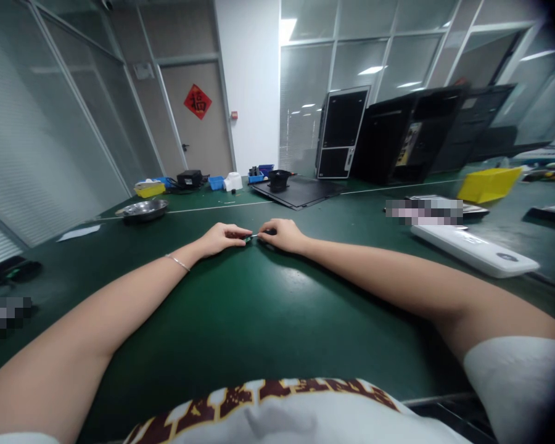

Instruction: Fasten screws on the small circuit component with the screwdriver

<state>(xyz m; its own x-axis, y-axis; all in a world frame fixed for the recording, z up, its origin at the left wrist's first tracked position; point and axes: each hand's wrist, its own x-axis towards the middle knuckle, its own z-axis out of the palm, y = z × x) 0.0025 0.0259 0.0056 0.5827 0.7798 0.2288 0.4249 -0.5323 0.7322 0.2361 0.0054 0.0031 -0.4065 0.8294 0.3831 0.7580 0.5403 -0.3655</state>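
My left hand (222, 239) rests low over the green table (240, 308), its thumb and fingers closed on a small green piece (248, 239) that looks like a circuit board. Most of that piece is hidden by the fingers. Facing it, my right hand (282, 235) is wrapped round the dark handle of a small screwdriver (271, 232). A thin, bright metal shaft (254, 235) points left from it towards the green piece. Whether the tip touches the piece is too small to tell.
To the far left stands a metal bowl (144, 211). A black panel (300, 191) lies beyond my hands, with a black round part (279, 180) on it. A long white device (476, 250) and a yellow bin (490, 185) are at right. Black cabinets (388, 139) stand behind.
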